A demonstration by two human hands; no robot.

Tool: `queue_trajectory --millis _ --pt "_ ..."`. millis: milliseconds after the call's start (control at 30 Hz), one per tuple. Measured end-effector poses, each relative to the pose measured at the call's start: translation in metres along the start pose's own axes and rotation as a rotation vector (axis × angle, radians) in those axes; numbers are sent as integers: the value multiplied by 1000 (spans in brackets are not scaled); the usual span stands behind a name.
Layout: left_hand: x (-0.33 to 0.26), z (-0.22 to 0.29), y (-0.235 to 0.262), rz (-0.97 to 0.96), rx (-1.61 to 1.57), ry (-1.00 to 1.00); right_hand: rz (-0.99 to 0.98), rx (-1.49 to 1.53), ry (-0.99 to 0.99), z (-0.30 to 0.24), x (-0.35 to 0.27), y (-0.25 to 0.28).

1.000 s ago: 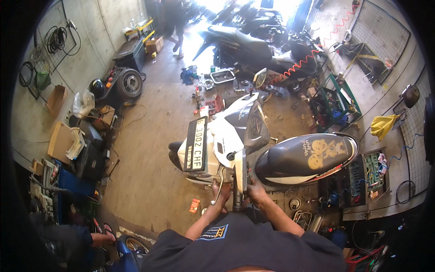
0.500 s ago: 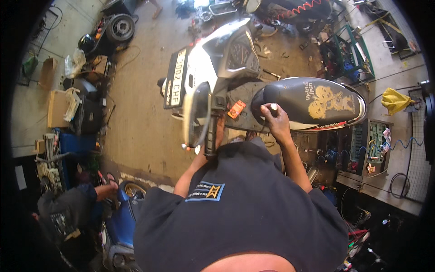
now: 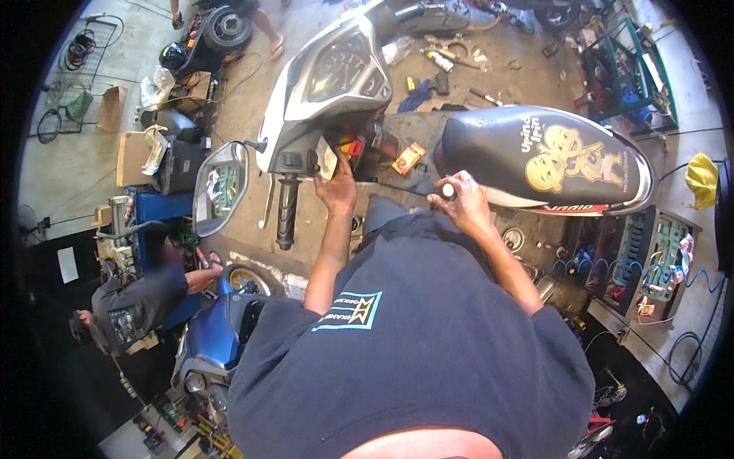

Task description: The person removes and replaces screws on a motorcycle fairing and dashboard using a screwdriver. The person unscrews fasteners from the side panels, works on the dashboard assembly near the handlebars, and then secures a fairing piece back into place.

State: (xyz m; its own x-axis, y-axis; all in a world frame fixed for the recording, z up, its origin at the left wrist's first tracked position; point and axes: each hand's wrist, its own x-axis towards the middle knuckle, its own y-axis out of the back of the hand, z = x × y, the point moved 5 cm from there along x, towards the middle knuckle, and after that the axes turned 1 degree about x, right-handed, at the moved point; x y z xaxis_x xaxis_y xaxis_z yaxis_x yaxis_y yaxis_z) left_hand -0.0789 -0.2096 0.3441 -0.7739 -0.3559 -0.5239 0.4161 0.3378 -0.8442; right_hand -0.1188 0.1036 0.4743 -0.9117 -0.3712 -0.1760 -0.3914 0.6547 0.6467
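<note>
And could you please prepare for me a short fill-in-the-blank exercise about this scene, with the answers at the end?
1. The right hand holds an object whose round end is coloured ____.
2. Of the two hands, the one closer to the black handlebar grip is the ____ one.
3. Of the mirror and the seat, the orange packet lies nearer to the ____.
4. The motorbike at the lower left is coloured ____.

Missing words: white; left; seat; blue.
</note>
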Motion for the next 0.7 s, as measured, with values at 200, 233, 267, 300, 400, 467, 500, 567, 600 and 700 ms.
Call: queue_trajectory --millis 200,233,267,300,400,467,500,567,600,700 --pt "-25 -21 8 3 495 -191 48 72 53 32 12 24" --pt "-38 -18 9 40 884 -286 53 124 46 37 17 25" --pt "-50 -10 13 87 1276 -374 51 168 -5 47 21 21" --pt "-57 -8 7 2 1802 -451 74 226 -10 53 25 21" --pt "-86 -74 -37 -912 3219 -759 126 381 -118 85 29 19" --pt "-90 -72 -53 -903 3310 -659 162 456 -120 100 28 9" --pt "-91 -73 -65 -933 3410 -819 160 528 -149 109 26 5" --pt "-99 -64 -84 -984 3552 -957 113 618 -157 121 25 -17" --pt "-100 -54 -92 -836 3619 -921 88 648 -153 125 24 -25" --pt "-104 -38 -81 -784 3825 -772 49 653 -176 131 22 -44"
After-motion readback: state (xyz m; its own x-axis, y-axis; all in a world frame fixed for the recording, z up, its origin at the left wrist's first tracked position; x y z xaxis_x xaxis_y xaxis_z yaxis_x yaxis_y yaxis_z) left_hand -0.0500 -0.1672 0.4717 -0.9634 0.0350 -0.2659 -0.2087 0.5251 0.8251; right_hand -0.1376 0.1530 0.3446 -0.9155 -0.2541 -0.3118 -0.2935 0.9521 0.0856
